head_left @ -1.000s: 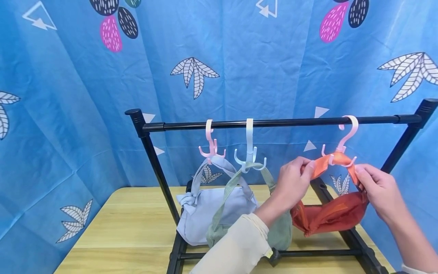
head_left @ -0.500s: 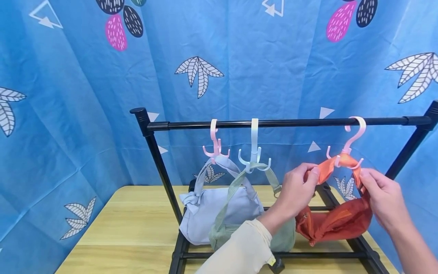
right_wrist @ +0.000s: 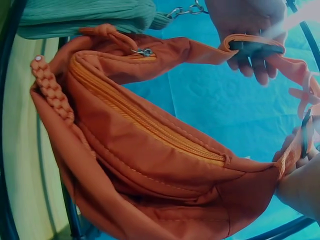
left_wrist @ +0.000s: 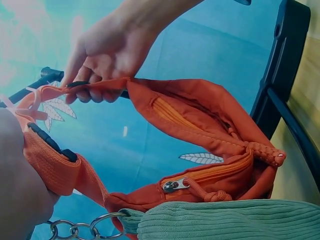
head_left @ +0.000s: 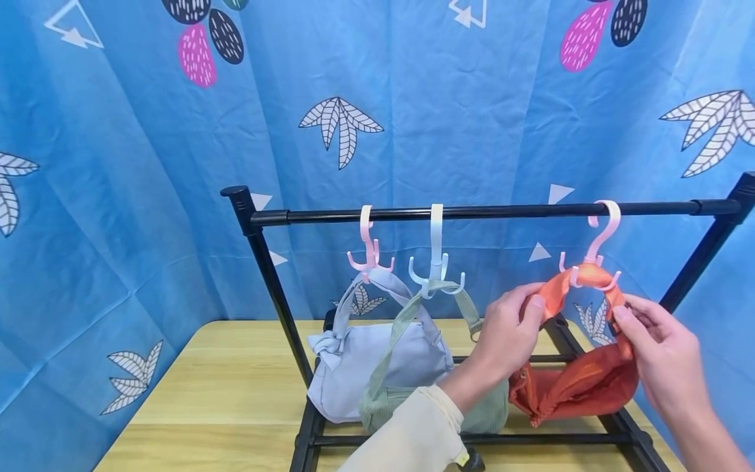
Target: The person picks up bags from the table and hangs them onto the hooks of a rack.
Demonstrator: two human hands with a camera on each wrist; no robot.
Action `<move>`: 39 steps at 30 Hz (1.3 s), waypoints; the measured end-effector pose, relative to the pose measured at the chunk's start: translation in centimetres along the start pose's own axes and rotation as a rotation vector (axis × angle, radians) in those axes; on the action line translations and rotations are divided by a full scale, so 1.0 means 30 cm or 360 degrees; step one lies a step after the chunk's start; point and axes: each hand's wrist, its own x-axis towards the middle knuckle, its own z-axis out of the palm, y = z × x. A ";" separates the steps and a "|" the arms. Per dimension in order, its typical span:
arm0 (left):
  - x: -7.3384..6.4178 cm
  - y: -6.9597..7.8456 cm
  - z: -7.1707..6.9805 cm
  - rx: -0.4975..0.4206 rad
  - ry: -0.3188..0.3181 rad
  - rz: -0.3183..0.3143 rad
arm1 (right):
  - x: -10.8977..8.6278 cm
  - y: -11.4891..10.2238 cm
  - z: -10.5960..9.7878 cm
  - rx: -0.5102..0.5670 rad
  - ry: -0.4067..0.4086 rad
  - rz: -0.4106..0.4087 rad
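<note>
An orange-red shoulder bag [head_left: 590, 387] hangs by its strap from a pink multi-prong hook [head_left: 604, 229] at the right of the rail. My left hand [head_left: 512, 328] pinches the strap's left side between thumb and fingers, just below the hook. On the other side, my right hand [head_left: 666, 347] grips the strap, thumb in front. In the left wrist view the bag [left_wrist: 200, 115] shows orange zippers and a braided pull, and a black buckle [left_wrist: 50, 142] sits on the strap near my left hand. The bag's body hangs below both hands.
A black rack [head_left: 519, 211] stands on a wooden table [head_left: 194, 393] before a blue curtain [head_left: 448, 118]. Left of my hands, a pale blue bag [head_left: 360, 367] hangs on another pink hook [head_left: 369, 246], and a green corduroy bag [head_left: 377, 403] on a blue hook [head_left: 436, 249].
The view has shifted slightly. Both hands keep hold of the strap, and the orange-red bag hangs a little lower than one second ago. My right hand has shifted slightly along its side.
</note>
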 end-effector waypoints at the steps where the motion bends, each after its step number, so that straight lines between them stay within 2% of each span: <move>1: -0.004 -0.001 -0.002 0.0007 -0.0002 0.0000 | -0.004 0.002 0.002 -0.0076 0.0013 -0.0019; 7: -0.021 -0.005 -0.007 0.0056 -0.0004 0.0014 | -0.027 0.004 0.018 -0.0618 0.0148 -0.0067; 11: -0.032 -0.006 -0.006 0.0070 0.0008 0.0021 | -0.041 0.004 0.037 -0.0759 0.0222 -0.0003; 20: -0.063 -0.020 -0.002 0.0085 -0.0010 0.0058 | -0.047 0.008 0.055 -0.0808 0.0422 0.0099; 25: -0.079 -0.017 -0.004 0.0152 0.0010 0.0162 | -0.053 0.013 0.053 -0.0796 0.0453 0.0141; 29: -0.097 -0.009 -0.015 0.0248 0.0020 0.0209 | -0.055 0.013 0.050 -0.0774 0.0475 0.0120; 35: -0.122 -0.001 -0.050 0.0243 0.0002 0.0196 | -0.055 0.011 0.041 -0.0721 0.0442 0.0009; 39: -0.134 -0.002 -0.072 0.0282 -0.0023 0.0247 | -0.055 0.012 0.038 -0.0684 0.0430 -0.0052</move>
